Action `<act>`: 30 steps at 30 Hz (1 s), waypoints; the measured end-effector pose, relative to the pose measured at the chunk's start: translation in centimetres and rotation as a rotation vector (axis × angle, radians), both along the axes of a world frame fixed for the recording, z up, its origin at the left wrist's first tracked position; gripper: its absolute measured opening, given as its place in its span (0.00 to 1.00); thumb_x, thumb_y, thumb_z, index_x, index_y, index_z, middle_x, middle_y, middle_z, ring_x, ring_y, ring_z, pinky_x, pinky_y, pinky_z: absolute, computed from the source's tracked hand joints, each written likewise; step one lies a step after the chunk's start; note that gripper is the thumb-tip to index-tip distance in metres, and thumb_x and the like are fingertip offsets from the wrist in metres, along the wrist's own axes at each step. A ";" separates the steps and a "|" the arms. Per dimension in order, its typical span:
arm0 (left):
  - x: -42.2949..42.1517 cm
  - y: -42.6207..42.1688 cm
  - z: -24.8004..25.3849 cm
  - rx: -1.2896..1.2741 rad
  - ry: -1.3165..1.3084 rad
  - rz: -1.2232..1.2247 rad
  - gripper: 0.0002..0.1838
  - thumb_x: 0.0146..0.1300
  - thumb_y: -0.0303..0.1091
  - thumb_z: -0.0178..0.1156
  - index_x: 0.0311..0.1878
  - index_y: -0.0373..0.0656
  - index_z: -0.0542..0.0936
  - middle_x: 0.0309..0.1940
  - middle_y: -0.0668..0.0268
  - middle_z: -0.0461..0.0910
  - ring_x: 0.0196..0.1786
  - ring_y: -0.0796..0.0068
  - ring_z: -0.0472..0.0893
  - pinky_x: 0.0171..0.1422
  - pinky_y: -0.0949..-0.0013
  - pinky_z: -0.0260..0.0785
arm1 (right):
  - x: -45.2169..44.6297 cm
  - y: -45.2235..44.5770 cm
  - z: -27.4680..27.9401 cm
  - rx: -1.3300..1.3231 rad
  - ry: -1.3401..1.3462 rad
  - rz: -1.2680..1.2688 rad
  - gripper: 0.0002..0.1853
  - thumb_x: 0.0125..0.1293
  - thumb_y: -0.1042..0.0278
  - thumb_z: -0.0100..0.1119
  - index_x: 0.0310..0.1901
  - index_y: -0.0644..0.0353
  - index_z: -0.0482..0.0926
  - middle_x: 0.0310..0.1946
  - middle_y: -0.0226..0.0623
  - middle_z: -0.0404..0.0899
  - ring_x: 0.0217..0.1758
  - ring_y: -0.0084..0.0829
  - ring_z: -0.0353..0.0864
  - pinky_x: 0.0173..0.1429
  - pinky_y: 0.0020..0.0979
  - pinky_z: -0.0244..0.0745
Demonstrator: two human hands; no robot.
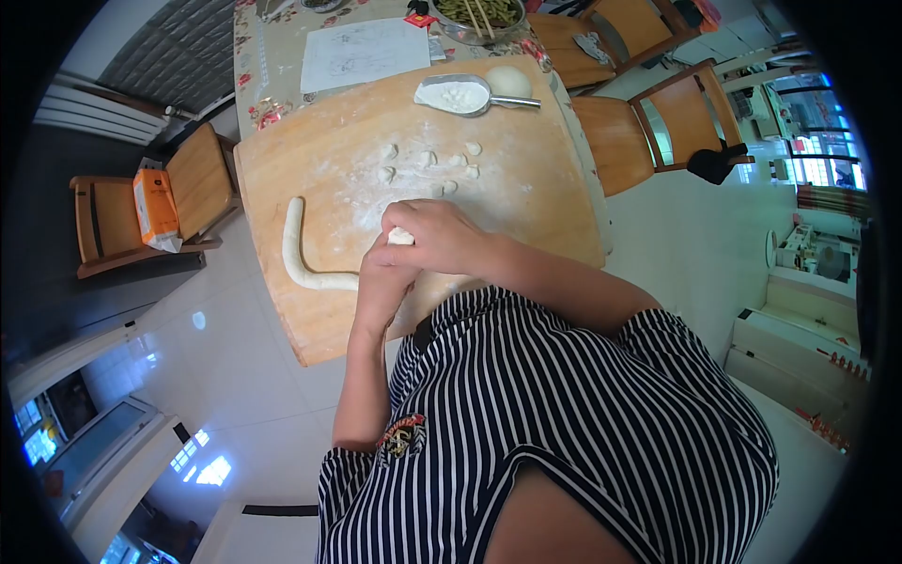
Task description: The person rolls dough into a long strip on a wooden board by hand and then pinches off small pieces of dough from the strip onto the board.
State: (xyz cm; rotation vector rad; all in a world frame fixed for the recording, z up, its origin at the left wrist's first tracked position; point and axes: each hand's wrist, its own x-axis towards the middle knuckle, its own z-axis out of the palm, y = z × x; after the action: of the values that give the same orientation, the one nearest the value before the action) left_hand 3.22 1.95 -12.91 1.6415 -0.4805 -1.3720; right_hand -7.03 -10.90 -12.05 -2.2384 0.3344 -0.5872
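Over the near part of a floured wooden board (272, 169), my two hands meet. My left hand (383, 273) is closed around a piece of white dough (401, 236), which shows between the hands. My right hand (434, 235) lies over it with its fingers curled on the same dough. A long bent dough rope (294, 246) lies on the board to the left, its near end reaching my left hand. Several small dough pieces (428, 159) are scattered in flour beyond the hands. How far the dough extends inside my hands is hidden.
A metal scoop (454, 95) with flour lies at the board's far side beside a round dough ball (508, 83). Past the board are a paper sheet (365, 54) and a bowl of greens with chopsticks (477, 17). Wooden chairs (611, 141) stand at both sides.
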 end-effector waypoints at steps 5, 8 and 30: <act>-1.0 1.5 2.0 -0.129 -0.027 0.081 0.13 0.65 0.27 0.69 0.51 0.39 0.81 0.28 0.75 0.78 0.29 0.88 0.71 0.32 0.78 0.64 | 1.0 -0.9 -3.0 0.312 0.170 -0.264 0.17 0.67 0.52 0.65 0.37 0.61 0.80 0.31 0.49 0.85 0.36 0.53 0.86 0.44 0.48 0.79; 0.0 3.9 2.6 -0.182 -0.092 0.034 0.13 0.63 0.24 0.72 0.48 0.45 0.80 0.23 0.79 0.73 0.23 0.90 0.69 0.25 0.80 0.60 | -0.9 -6.1 -6.4 0.164 0.267 -0.377 0.13 0.69 0.60 0.65 0.46 0.59 0.81 0.37 0.48 0.84 0.42 0.52 0.84 0.50 0.47 0.78; 0.0 0.7 -2.2 -0.044 -0.435 -0.192 0.39 0.62 0.33 0.72 0.76 0.40 0.70 0.49 0.60 0.87 0.50 0.66 0.87 0.50 0.63 0.78 | 0.5 0.3 0.0 0.440 0.427 -0.056 0.17 0.72 0.54 0.65 0.47 0.59 0.77 0.41 0.49 0.84 0.42 0.45 0.86 0.46 0.42 0.78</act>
State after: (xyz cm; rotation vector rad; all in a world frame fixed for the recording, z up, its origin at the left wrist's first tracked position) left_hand 3.19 2.61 -15.11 1.9011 -0.9348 -1.1235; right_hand -6.52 -10.61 -12.06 -1.9107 0.6728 -0.0415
